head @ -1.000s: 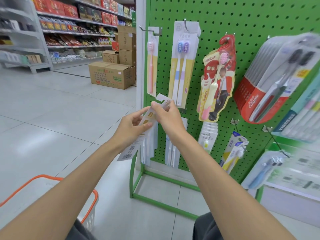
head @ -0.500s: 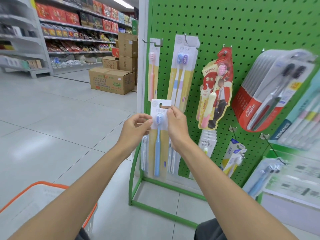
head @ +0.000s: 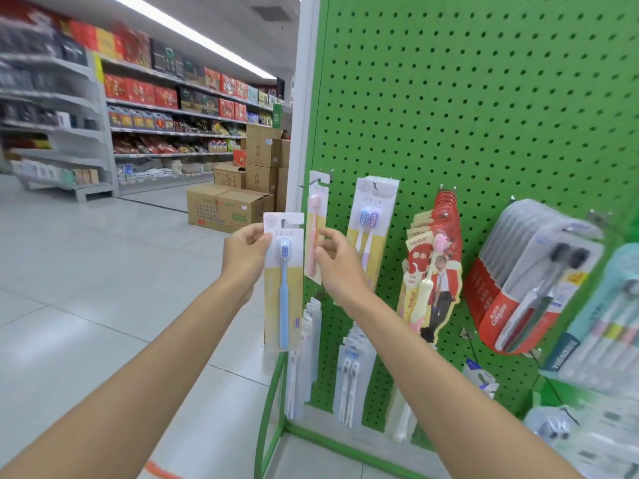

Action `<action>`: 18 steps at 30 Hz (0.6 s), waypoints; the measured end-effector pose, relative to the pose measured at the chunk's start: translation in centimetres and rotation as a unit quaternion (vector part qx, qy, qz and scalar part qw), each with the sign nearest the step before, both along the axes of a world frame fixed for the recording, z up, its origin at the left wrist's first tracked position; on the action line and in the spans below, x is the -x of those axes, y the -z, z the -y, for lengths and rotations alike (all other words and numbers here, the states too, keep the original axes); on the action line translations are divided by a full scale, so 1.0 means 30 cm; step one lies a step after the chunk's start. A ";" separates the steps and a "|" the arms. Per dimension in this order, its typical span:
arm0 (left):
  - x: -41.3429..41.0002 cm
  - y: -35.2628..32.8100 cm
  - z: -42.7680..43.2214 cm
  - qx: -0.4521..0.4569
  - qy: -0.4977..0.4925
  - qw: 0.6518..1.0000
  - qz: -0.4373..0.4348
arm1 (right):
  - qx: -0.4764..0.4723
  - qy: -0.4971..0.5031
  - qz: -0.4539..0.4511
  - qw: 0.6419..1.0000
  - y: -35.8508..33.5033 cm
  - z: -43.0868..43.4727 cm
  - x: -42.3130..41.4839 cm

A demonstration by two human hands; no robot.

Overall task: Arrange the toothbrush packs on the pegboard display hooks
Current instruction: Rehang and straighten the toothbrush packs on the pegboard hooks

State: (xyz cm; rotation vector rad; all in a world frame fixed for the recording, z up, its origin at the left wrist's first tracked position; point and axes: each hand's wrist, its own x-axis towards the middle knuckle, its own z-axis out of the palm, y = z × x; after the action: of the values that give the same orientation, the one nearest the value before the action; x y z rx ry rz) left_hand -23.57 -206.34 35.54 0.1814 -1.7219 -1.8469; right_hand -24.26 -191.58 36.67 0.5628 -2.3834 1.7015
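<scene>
Just one blue toothbrush pack (head: 283,281) in left hand (head: 243,257).

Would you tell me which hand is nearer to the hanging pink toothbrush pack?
Right. The right hand overlaps the pink toothbrush pack; the left hand holds the blue toothbrush pack further left.

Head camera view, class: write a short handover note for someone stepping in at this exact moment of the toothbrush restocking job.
Left hand: pinches the blue toothbrush pack at its upper left edge, upright, off the board.
Right hand: beside the pack's right edge, fingers curled; contact unclear.
Pegboard: the pink toothbrush pack hangs on the leftmost upper hook, with the twin-brush pack next to it.
Done: several packs already hung.
Left: slide the blue pack's hang slot onto a hook, probably the leftmost one.
</scene>
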 end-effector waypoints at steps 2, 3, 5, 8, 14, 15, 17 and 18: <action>0.047 -0.066 0.026 0.011 -0.030 0.999 -0.003 | -0.002 0.008 -0.011 1.000 -0.071 0.008 0.026; 0.073 -0.097 0.036 0.012 -0.040 0.999 -0.004 | -0.004 0.015 -0.008 1.000 -0.093 0.015 0.042; 0.124 -0.151 0.056 0.015 -0.053 0.998 -0.004 | -0.008 0.028 0.009 1.000 -0.107 0.028 0.070; 0.200 -0.214 0.075 0.043 -0.052 0.998 -0.003 | -0.016 0.034 0.041 0.998 -0.085 0.052 0.118; 0.307 -0.240 0.088 0.083 0.019 0.996 0.005 | 0.002 0.031 0.073 0.997 -0.087 0.082 0.192; 0.318 -0.232 0.091 0.083 0.031 0.996 0.010 | 0.003 0.029 0.077 0.997 -0.084 0.085 0.201; 0.334 -0.214 0.094 0.069 0.058 0.996 0.018 | -0.001 0.028 0.080 0.996 -0.077 0.089 0.217; 0.338 -0.209 0.094 0.057 0.075 0.995 0.019 | -0.006 0.029 0.079 0.996 -0.074 0.090 0.224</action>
State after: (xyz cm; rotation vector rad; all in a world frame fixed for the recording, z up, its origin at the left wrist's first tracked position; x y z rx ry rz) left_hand -33.69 -209.16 41.82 0.0426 -1.9081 -1.8538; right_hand -30.99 -194.29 38.88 0.3697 -2.4914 1.7685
